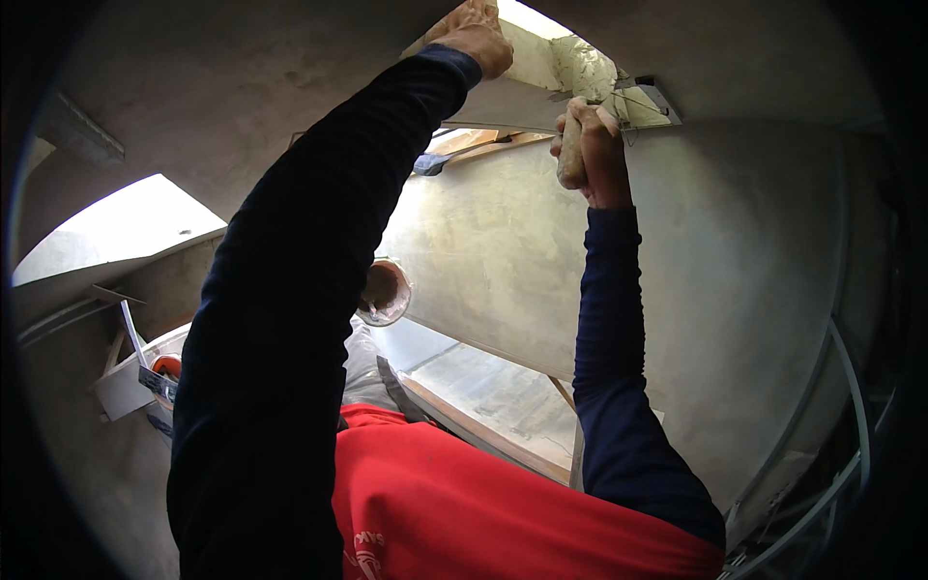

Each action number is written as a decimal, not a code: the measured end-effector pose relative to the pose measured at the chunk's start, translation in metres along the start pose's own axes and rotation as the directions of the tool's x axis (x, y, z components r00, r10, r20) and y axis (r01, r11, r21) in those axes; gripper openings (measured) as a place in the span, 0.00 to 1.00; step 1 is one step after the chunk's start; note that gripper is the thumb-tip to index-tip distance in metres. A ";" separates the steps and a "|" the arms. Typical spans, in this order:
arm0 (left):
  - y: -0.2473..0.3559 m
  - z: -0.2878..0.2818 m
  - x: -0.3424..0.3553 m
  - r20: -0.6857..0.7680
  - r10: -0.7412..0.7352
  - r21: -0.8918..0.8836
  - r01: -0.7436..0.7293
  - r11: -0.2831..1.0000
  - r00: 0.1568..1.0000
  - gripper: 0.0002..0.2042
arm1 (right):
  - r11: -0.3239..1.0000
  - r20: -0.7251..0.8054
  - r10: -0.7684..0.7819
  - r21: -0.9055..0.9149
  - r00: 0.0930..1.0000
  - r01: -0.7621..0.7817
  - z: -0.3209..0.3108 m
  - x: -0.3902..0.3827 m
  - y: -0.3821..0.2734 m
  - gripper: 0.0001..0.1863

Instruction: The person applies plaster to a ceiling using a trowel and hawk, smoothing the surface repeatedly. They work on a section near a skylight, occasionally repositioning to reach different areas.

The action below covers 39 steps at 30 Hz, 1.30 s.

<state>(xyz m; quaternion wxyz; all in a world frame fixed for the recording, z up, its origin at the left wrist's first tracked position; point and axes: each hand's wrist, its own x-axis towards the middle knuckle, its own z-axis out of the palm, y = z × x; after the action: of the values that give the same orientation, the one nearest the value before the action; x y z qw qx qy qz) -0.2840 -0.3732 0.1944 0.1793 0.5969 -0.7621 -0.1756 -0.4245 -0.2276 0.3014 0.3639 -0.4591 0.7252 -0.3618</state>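
My right hand (604, 159) is wrapped round the worn wooden handle (571, 159) of a hand tool, probably a trowel; its blade cannot be made out clearly. It is raised just below a patch of rough, pale plaster (588, 70) at the edge of a bright opening overhead. My left hand (476, 41) reaches higher, to the left side of that same opening. Its fingers are bent and closed, partly lost at the picture's upper edge, and what they hold is hidden. Thin wires (633, 101) and a light metal strip (660, 97) stick out right of the plaster.
A round bucket (402, 307) with brown insides stands below, beside my left sleeve. Smooth grey wall (715, 290) fills the right. Metal bars (849, 387) rise at lower right. At left are a bright window opening (126, 227) and a white container (121, 387) with an orange item.
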 end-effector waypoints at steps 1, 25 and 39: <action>0.002 -0.006 -0.003 0.039 -0.002 0.006 0.002 1.000 0.999 0.34 | 1.000 -0.015 -0.007 0.006 1.000 0.007 -0.001 -0.005 0.002 0.15; -0.015 -0.027 -0.023 -0.013 0.034 0.167 -0.031 0.985 0.999 0.38 | 1.000 -0.034 -0.013 -0.029 0.999 0.012 0.006 -0.029 0.002 0.15; -0.017 -0.031 -0.026 0.042 0.066 0.171 -0.072 0.983 0.997 0.37 | 0.998 0.003 -0.044 0.041 0.999 0.044 0.003 -0.065 0.014 0.16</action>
<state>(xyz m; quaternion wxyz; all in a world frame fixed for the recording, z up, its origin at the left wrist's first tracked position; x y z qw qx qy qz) -0.2490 -0.3531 0.2118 0.1190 0.5802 -0.7977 -0.1136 -0.4073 -0.1633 0.3013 0.3664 -0.4683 0.7067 -0.3835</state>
